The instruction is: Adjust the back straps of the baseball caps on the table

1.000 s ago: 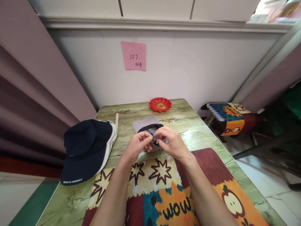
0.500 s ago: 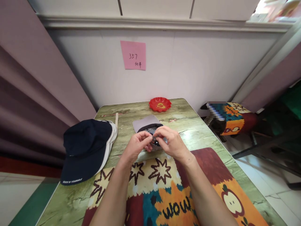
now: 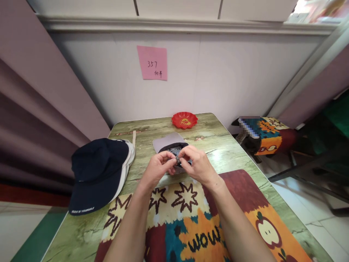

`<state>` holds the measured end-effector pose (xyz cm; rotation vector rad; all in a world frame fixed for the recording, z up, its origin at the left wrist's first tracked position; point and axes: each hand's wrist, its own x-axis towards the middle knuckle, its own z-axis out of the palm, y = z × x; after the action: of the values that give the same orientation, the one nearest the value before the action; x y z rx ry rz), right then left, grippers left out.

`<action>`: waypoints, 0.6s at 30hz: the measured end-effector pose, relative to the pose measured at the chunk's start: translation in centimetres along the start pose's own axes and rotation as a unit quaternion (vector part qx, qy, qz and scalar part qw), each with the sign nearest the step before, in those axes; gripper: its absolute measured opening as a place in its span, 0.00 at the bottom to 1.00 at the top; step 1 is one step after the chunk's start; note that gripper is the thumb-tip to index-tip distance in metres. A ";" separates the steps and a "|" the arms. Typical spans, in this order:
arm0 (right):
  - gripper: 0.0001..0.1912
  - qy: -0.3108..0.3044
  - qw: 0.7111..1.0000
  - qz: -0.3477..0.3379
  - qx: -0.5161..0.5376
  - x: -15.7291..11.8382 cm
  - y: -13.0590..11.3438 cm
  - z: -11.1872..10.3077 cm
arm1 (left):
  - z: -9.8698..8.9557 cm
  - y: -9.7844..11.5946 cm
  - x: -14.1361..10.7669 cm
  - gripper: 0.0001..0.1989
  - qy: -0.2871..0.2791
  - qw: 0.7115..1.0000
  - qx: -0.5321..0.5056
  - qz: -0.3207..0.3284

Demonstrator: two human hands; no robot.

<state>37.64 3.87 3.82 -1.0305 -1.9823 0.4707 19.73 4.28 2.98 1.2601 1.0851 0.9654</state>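
A grey baseball cap (image 3: 169, 141) lies in the middle of the table, its brim toward the wall and its dark patterned inside showing. At the cap's near edge, my left hand (image 3: 159, 166) pinches the end of a small strap-like part between thumb and fingers. Thumb and forefinger of my right hand (image 3: 198, 164) close on the same part from the right, and the fingertips of both hands almost meet. My fingers mostly cover this part, so its fastening cannot be made out.
Navy and white caps (image 3: 98, 174) sit stacked at the table's left edge. A red scalloped dish (image 3: 184, 120) stands at the back. A colourful mat (image 3: 188, 211) lies under my forearms. A pink note (image 3: 152, 62) is stuck on the wall, and a stool (image 3: 268, 136) stands at right.
The fingertips of my two hands have drawn slightly closer together at the cap's near edge. The view has shifted a little; the other things stay in place.
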 end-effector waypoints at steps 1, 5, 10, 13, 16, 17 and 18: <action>0.06 -0.005 1.000 -0.001 -0.009 0.0 0.0 0.0 | 0.1 0.0 0.0 0.14 -0.001 1.000 0.007 0.002; 0.06 -0.008 1.000 0.002 -0.022 -0.1 0.1 0.2 | 0.3 -0.1 0.0 0.14 0.004 1.000 0.024 0.005; 0.06 0.008 1.000 0.007 -0.003 0.0 0.1 0.4 | 0.2 0.2 -0.1 0.13 -0.001 0.999 0.033 0.007; 0.07 0.012 1.000 0.008 0.006 0.0 0.1 0.5 | 0.2 0.2 -0.2 0.13 -0.004 0.999 0.039 0.007; 0.06 0.003 1.000 0.008 0.019 0.0 0.2 0.6 | 0.2 0.3 -0.2 0.14 -0.005 0.999 0.040 0.008; 0.06 -0.001 1.000 0.012 0.026 0.0 0.2 0.6 | 0.2 0.3 -0.3 0.14 -0.006 0.999 0.040 0.008; 0.06 -0.004 0.999 0.015 0.033 0.0 0.2 0.6 | 0.3 0.3 -0.3 0.14 -0.006 0.999 0.040 0.006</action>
<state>37.28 4.02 3.31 -1.0200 -1.9477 0.5542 19.94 3.99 3.31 1.3375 1.1184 0.9302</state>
